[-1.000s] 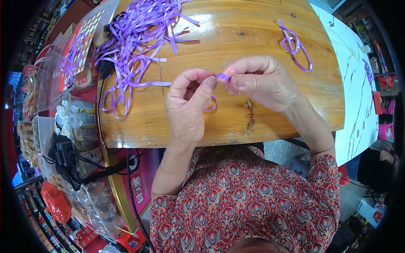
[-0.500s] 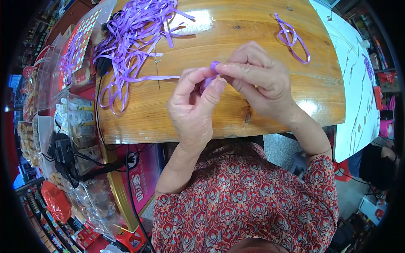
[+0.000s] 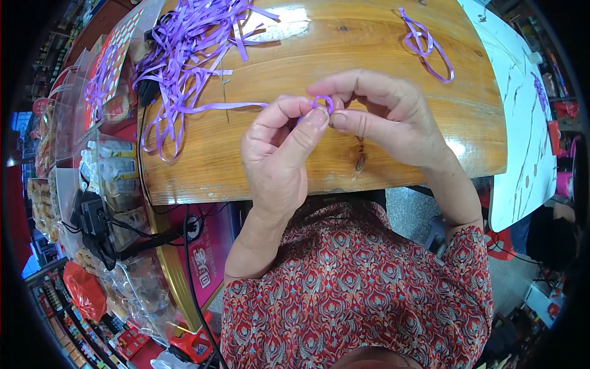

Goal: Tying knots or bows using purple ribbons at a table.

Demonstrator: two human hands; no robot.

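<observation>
Between my hands, above the near part of the table, a purple ribbon forms a small loop [image 3: 323,100]. My left hand [image 3: 278,144] pinches the ribbon at the base of this loop with thumb and forefinger. From that hand a flat ribbon tail [image 3: 224,108] runs left to a tangled heap of purple ribbons [image 3: 200,40]. My right hand [image 3: 390,114] is at the loop's right side, thumb and fingertips close against the ribbon, forefinger lifted behind it. Part of the ribbon is hidden inside my left fingers.
A thin metal hook tool [image 3: 225,92] lies on the wooden table [image 3: 418,144] beside the heap. Another looped ribbon [image 3: 430,49] rests at the far right. Shelves with packaged bottles [image 3: 117,166] and a black cable [image 3: 186,270] border the left edge. A white marbled table [image 3: 522,135] adjoins on the right.
The ribbon between my fingertips now shows as an open round loop. My right hand has turned and shifted slightly right, its fingers spreading apart. My left hand keeps its pinch.
</observation>
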